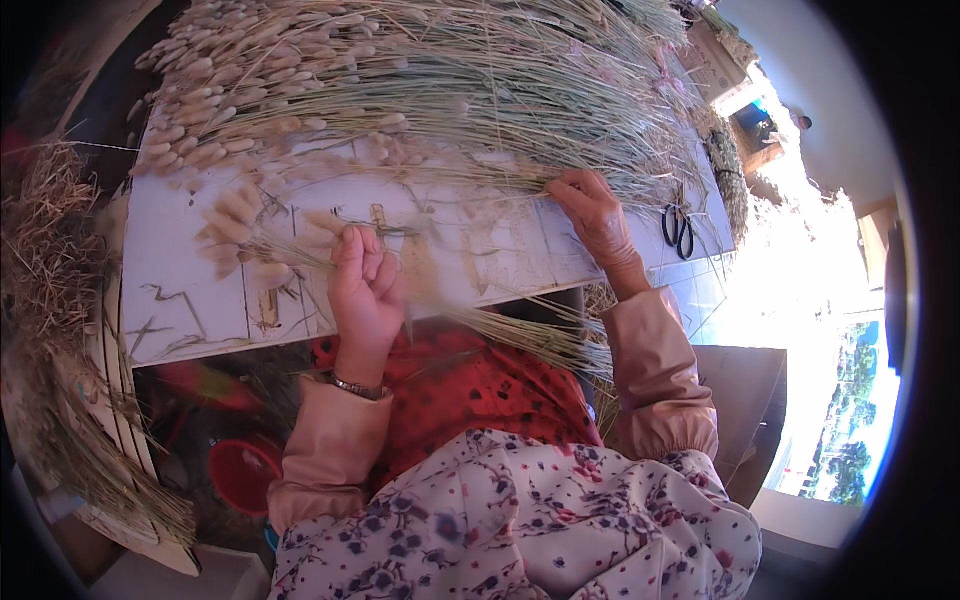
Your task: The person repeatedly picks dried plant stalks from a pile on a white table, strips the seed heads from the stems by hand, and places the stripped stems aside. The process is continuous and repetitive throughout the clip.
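Observation:
My left hand (367, 281) is closed around a small bunch of dried bunny-tail grass (232, 225). Its fluffy heads point left, and its stems pass under the fist toward the lower right. At the near edge of a large heap of bunny-tail grass (480, 97), my right hand (596, 217) pinches a thin grass stem (517, 196) between bent fingers. More stems (532, 330) stretch across my lap below the table edge, partly blurred. Heads in the heap lie to the left, stems to the right.
Black-handled scissors (678, 231) lie on the white table (187, 300) right of my right hand. Loose straw (56, 240) and stems are piled at far left. A red bucket (244, 476) stands below. A cardboard box (712, 64) is at back right.

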{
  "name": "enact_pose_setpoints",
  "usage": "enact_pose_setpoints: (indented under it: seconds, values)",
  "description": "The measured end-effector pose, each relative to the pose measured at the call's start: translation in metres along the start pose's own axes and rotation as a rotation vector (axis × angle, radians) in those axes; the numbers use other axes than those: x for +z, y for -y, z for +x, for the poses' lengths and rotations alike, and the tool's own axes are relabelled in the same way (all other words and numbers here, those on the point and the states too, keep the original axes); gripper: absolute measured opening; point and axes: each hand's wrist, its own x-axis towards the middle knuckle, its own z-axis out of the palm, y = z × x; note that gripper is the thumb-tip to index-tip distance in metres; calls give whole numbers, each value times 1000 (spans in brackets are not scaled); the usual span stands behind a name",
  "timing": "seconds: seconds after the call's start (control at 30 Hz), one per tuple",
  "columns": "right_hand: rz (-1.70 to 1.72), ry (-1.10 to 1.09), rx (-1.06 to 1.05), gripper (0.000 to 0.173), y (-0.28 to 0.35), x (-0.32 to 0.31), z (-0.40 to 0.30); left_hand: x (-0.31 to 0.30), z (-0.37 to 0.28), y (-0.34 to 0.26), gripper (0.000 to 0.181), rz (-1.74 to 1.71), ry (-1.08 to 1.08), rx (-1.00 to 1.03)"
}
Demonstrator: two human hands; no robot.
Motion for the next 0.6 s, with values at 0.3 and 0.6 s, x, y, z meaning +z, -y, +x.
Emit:
enact_pose_setpoints:
  seconds: [0.3, 0.6]
  values:
    - [-44, -8, -20, 23, -6, 16, -17, 2, -2, -2, 30, 2, 10, -20]
    - [-153, -111, 14, 22, 6, -35, -30, 1, -1, -3, 31, 1, 17, -28]
